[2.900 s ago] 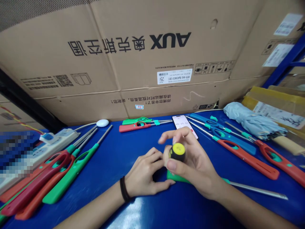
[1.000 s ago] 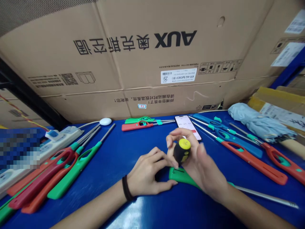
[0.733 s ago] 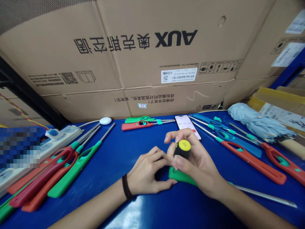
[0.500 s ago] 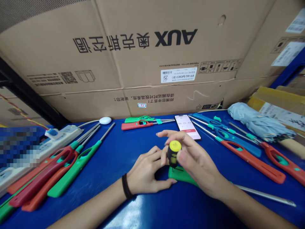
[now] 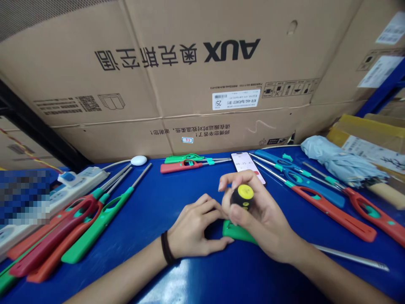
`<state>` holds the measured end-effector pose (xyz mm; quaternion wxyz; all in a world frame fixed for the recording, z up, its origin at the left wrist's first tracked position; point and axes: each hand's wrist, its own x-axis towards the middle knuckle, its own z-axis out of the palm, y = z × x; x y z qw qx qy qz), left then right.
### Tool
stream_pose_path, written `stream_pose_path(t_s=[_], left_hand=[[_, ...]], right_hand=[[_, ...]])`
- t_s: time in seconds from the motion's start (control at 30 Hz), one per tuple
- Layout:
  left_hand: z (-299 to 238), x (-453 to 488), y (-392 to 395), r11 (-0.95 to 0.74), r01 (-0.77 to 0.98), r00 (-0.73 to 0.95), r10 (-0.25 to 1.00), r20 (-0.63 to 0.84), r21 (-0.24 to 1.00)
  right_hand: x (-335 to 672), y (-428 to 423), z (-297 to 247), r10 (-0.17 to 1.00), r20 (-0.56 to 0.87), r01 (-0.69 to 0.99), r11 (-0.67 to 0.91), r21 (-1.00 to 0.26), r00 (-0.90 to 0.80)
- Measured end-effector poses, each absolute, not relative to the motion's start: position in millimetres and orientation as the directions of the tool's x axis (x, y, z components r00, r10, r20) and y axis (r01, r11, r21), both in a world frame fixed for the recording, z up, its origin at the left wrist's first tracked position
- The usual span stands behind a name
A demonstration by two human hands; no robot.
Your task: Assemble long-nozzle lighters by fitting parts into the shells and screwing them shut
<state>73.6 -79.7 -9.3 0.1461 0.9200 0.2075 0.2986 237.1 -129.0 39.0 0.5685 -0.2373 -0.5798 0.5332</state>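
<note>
My right hand (image 5: 262,219) is closed round a screwdriver (image 5: 242,196) with a black handle and a yellow cap, held upright over the butt end of a green stick lighter (image 5: 236,232). That lighter lies on the blue table (image 5: 152,202), its metal tube (image 5: 351,256) running out to the right. My left hand (image 5: 193,228), with a black band at the wrist, has its fingers curled against the lighter's end and pins it down. The screwdriver's tip is hidden behind my fingers.
Several red and green lighters (image 5: 72,230) lie at the left beside a white power strip (image 5: 72,183). Two more lighters (image 5: 183,163) and a phone (image 5: 247,164) lie at the back, several red and blue ones (image 5: 316,198) at the right. A folded umbrella (image 5: 341,162) and cardboard boxes (image 5: 190,71) border the table.
My right fingers have shifted round the screwdriver handle, which tilted left and came back upright. My left hand and the green lighter have stayed put.
</note>
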Motion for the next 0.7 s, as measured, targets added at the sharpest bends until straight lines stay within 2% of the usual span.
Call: stream_pose_path(t_s=[0.2, 0.37, 0.57, 0.7], left_hand=[[-10.9, 72.7, -79.1, -0.878, 0.326, 0.748, 0.466, 0.473, 0.350], [-9.6, 73.1, -79.6, -0.861, 0.314, 0.744, 0.485, 0.460, 0.400], [-10.8, 72.6, -79.8, -0.884, 0.331, 0.747, 0.460, 0.480, 0.330], [-9.9, 73.2, -79.7, -0.880, 0.315, 0.741, 0.462, 0.486, 0.356]], right_hand=[[236.1, -128.4, 42.1, 0.862, 0.427, -0.294, 0.348, -0.890, -0.273], [235.5, -132.2, 41.8, 0.882, 0.410, -0.346, 0.319, -0.882, -0.232], [236.4, -128.8, 41.9, 0.886, 0.394, -0.258, 0.332, -0.907, -0.246], [234.9, -130.2, 40.3, 0.898, 0.387, -0.320, 0.312, -0.895, -0.207]])
